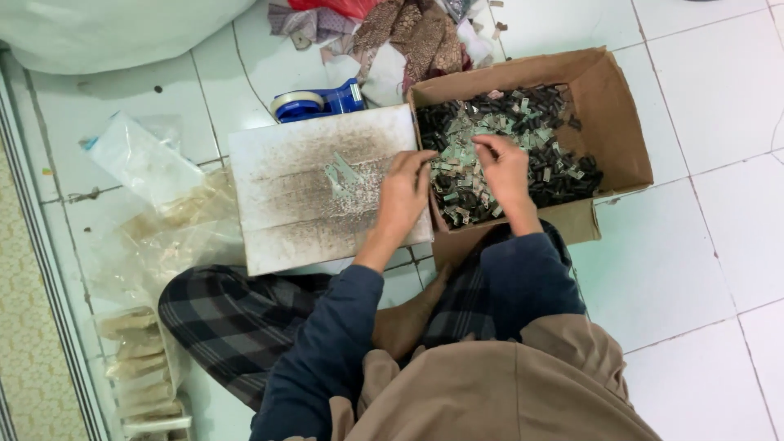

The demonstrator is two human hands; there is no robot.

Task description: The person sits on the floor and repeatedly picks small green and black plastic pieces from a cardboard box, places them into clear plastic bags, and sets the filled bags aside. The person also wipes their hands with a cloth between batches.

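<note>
A person sits cross-legged on the white tiled floor, in dark blue sleeves and dark plaid trousers, seen from above. In front of them stands an open brown cardboard box filled with a heap of small dark and pale green-grey tags. The right hand reaches into the near left part of this heap, fingers curled and pinching at the small pieces; whether it has one firmly caught cannot be told. The left hand rests at the box's left wall, where the box meets the worn white rectangular board lying flat on the floor to the left; its fingers bend down over the edge and touch the pieces, loosely closed, and what they hold, if anything, is hidden. A few pale tags lie on the board, just left of that hand.

Beyond the board, at its far edge, sits a blue tape dispenser with a roll of pale tape. Far of the box lies a pile of patterned brown and red cloth scraps. To the left are clear plastic bags, and at the near left, packed clear bags of pale goods
</note>
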